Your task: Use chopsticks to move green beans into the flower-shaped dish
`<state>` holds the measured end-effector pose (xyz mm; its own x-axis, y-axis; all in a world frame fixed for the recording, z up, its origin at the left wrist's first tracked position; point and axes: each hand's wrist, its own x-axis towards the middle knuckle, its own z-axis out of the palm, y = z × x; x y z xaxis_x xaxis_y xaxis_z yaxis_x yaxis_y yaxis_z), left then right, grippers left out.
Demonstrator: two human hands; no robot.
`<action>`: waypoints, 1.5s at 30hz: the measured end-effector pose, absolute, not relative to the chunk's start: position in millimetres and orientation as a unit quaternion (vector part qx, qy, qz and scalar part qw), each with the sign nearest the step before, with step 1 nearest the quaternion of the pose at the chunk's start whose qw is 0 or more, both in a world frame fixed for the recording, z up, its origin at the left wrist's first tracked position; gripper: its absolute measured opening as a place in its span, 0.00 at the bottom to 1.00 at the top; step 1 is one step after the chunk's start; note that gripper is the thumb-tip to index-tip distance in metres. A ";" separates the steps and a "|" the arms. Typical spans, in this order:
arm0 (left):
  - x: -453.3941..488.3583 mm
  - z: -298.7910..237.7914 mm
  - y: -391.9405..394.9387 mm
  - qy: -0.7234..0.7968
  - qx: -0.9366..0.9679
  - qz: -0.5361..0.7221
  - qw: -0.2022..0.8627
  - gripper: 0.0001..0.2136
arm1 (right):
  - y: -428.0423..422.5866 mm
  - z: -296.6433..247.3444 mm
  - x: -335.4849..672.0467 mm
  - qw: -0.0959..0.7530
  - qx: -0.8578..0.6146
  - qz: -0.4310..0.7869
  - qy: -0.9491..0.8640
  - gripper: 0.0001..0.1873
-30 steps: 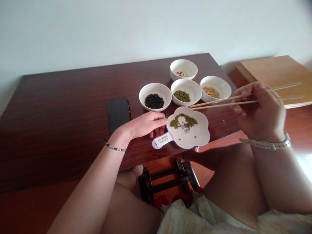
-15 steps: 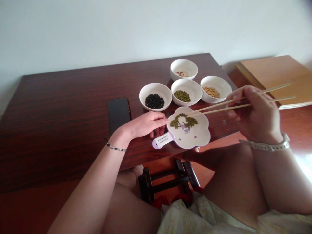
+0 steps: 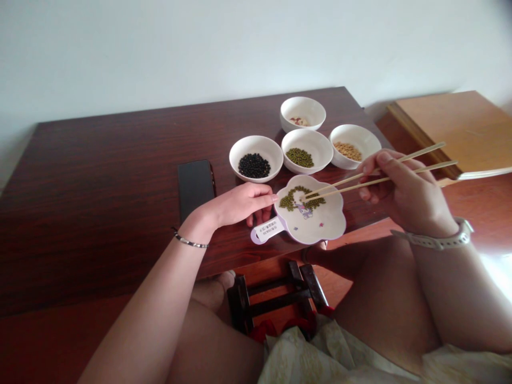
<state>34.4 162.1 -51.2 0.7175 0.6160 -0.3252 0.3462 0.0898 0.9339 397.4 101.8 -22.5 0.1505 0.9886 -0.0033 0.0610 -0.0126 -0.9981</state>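
My right hand (image 3: 408, 186) grips a pair of chopsticks (image 3: 352, 184), their tips down among green mung beans (image 3: 294, 200) inside a flower-shaped dish (image 3: 322, 216) with a purple rim and a labelled handle. My left hand (image 3: 250, 202) pinches the dish's left edge, thumb at the rim and the other fingers lower down, partly hidden. Just behind the dish stand white bowls: one with black beans (image 3: 255, 166), one with mung beans (image 3: 300, 157), one with yellowish beans (image 3: 347, 151), and a farther one with pale and reddish pieces (image 3: 299, 122).
A dark phone (image 3: 196, 186) lies on the brown wooden table (image 3: 100, 197), left of the bowls and behind my left wrist. A lighter wooden surface (image 3: 460, 128) stands at the right. Under the table's front edge is a dark stool frame (image 3: 276, 298) between my legs.
My right hand has shifted left and slightly down, carrying the chopstick tips deeper into the dish, toward its middle. My left hand and the dish have stayed nearly still.
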 end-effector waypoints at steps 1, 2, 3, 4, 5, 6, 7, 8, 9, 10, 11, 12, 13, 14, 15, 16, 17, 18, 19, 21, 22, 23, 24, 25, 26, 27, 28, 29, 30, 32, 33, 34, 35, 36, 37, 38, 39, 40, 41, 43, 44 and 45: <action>34.4 -51.2 162.1 0.363 0.666 0.103 0.643 0.23 | 101.7 -22.4 397.3 0.519 -0.555 0.446 -0.473 0.26; 34.4 -51.3 162.1 0.364 0.666 0.102 0.642 0.23 | 101.5 -22.4 397.3 0.519 -0.556 0.446 -0.472 0.26; 34.4 -51.4 162.1 0.365 0.667 0.101 0.642 0.24 | 101.4 -22.5 397.3 0.517 -0.558 0.445 -0.473 0.26; 34.3 -51.6 162.2 0.365 0.668 0.101 0.641 0.24 | 101.3 -22.6 397.5 0.515 -0.559 0.444 -0.475 0.25; 34.2 -51.8 162.4 0.364 0.669 0.100 0.641 0.24 | 101.3 -22.8 397.7 0.513 -0.559 0.442 -0.478 0.25; 34.2 -51.9 162.5 0.363 0.669 0.099 0.640 0.24 | 101.2 -23.0 397.9 0.512 -0.560 0.441 -0.480 0.25; 34.1 -52.1 162.7 0.363 0.670 0.099 0.640 0.25 | 101.2 -23.1 398.0 0.512 -0.559 0.439 -0.482 0.25; 34.0 -52.2 162.7 0.363 0.671 0.099 0.639 0.25 | 101.1 -23.1 398.0 0.513 -0.558 0.439 -0.482 0.24; 34.0 -52.4 162.7 0.363 0.671 0.100 0.639 0.25 | 101.1 -23.0 397.6 0.517 -0.557 0.438 -0.480 0.24; 33.9 -52.5 162.6 0.363 0.670 0.101 0.639 0.24 | 101.1 -22.7 397.0 0.522 -0.556 0.437 -0.476 0.23; 33.9 -52.6 162.4 0.362 0.670 0.102 0.640 0.24 | 101.1 -22.2 396.3 0.529 -0.555 0.436 -0.472 0.23; 33.8 -52.7 162.3 0.361 0.669 0.103 0.641 0.24 | 101.2 -21.7 395.4 0.536 -0.555 0.433 -0.466 0.23; 33.8 -52.8 162.2 0.360 0.669 0.103 0.642 0.24 | 101.3 -21.3 394.5 0.544 -0.556 0.429 -0.460 0.22; 33.8 -52.9 162.1 0.359 0.668 0.104 0.643 0.24 | 101.7 -20.9 393.9 0.552 -0.557 0.423 -0.454 0.22; 33.8 -53.1 162.2 0.359 0.668 0.104 0.643 0.24 | 102.1 -20.8 393.6 0.559 -0.558 0.417 -0.450 0.22; 33.8 -53.2 162.3 0.359 0.669 0.104 0.643 0.24 | 102.7 -20.9 393.6 0.564 -0.559 0.411 -0.447 0.22; 33.9 -53.2 162.5 0.359 0.669 0.103 0.643 0.24 | 103.4 -21.2 394.0 0.567 -0.561 0.406 -0.446 0.23; 34.0 -53.2 162.6 0.359 0.669 0.101 0.643 0.24 | 104.1 -21.6 394.6 0.565 -0.563 0.404 -0.448 0.24; 34.1 -52.9 162.7 0.359 0.669 0.100 0.642 0.24 | 104.7 -22.0 395.3 0.562 -0.565 0.404 -0.450 0.25; 34.3 -52.0 162.8 0.360 0.669 0.098 0.643 0.23 | 105.4 -22.6 396.3 0.549 -0.568 0.412 -0.455 0.27; 34.4 -51.3 162.6 0.361 0.669 0.098 0.642 0.23 | 105.4 -22.6 396.3 0.543 -0.568 0.418 -0.455 0.28; 34.4 -50.5 162.5 0.363 0.668 0.099 0.642 0.23 | 105.2 -22.5 395.9 0.539 -0.567 0.424 -0.456 0.27; 34.4 -49.9 162.3 0.364 0.668 0.099 0.641 0.23 | 104.9 -22.3 395.0 0.536 -0.567 0.429 -0.456 0.26; 34.3 -49.3 162.1 0.366 0.668 0.098 0.640 0.24 | 104.4 -22.1 393.9 0.533 -0.566 0.432 -0.456 0.25; 34.2 -49.0 162.0 0.366 0.669 0.097 0.640 0.24 | 103.8 -21.9 392.6 0.530 -0.565 0.436 -0.458 0.24; 34.2 -48.8 161.9 0.366 0.669 0.097 0.639 0.24 | 103.2 -21.9 391.3 0.529 -0.563 0.439 -0.459 0.24; 34.1 -48.9 161.8 0.366 0.669 0.097 0.639 0.24 | 102.6 -22.1 390.2 0.528 -0.560 0.442 -0.461 0.23; 34.0 -49.0 161.7 0.366 0.669 0.098 0.639 0.24 | 102.1 -22.4 389.3 0.527 -0.557 0.447 -0.462 0.23; 34.0 -49.1 161.7 0.367 0.669 0.097 0.639 0.24 | 101.5 -22.8 388.7 0.525 -0.554 0.451 -0.463 0.23; 34.1 -49.2 161.6 0.370 0.667 0.096 0.640 0.24 | 100.5 -23.9 388.1 0.522 -0.549 0.458 -0.465 0.22; 34.2 -49.1 161.6 0.371 0.666 0.096 0.640 0.24 | 100.1 -24.3 388.0 0.520 -0.548 0.461 -0.466 0.22; 34.3 -49.0 161.5 0.371 0.666 0.096 0.641 0.24 | 99.7 -24.7 388.0 0.518 -0.546 0.464 -0.467 0.22; 34.4 -48.8 161.5 0.370 0.666 0.096 0.641 0.24 | 99.4 -24.9 387.8 0.518 -0.544 0.467 -0.467 0.22; 34.5 -48.7 161.4 0.368 0.666 0.097 0.641 0.24 | 99.3 -25.0 387.6 0.519 -0.543 0.468 -0.467 0.21; 34.5 -48.7 161.3 0.366 0.667 0.099 0.642 0.24 | 99.2 -25.0 387.4 0.519 -0.542 0.467 -0.467 0.22; 34.5 -48.7 161.3 0.366 0.667 0.100 0.642 0.24 | 99.3 -25.0 387.3 0.520 -0.544 0.465 -0.466 0.22; 34.5 -48.8 161.3 0.365 0.667 0.101 0.642 0.24 | 99.5 -25.1 387.3 0.521 -0.546 0.463 -0.465 0.23; 34.4 -48.9 161.3 0.364 0.667 0.103 0.642 0.23 | 99.9 -25.2 387.5 0.522 -0.548 0.461 -0.464 0.24; 34.3 -49.1 161.3 0.363 0.667 0.104 0.642 0.23 | 100.3 -25.4 387.9 0.523 -0.549 0.459 -0.463 0.24; 34.2 -49.1 161.5 0.363 0.667 0.103 0.643 0.23 | 101.3 -26.0 389.2 0.521 -0.552 0.457 -0.464 0.25; 34.2 -49.0 161.5 0.363 0.667 0.101 0.643 0.23 | 101.8 -26.3 390.1 0.518 -0.553 0.458 -0.465 0.24; 34.3 -48.6 161.5 0.365 0.666 0.100 0.643 0.23 | 102.1 -26.6 390.9 0.515 -0.554 0.458 -0.467 0.24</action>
<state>34.3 161.5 -48.6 0.7140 0.6149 -0.3348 0.3565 0.0922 0.9297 390.9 102.1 -26.6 0.1434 0.9893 -0.0268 0.0452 -0.0336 -0.9984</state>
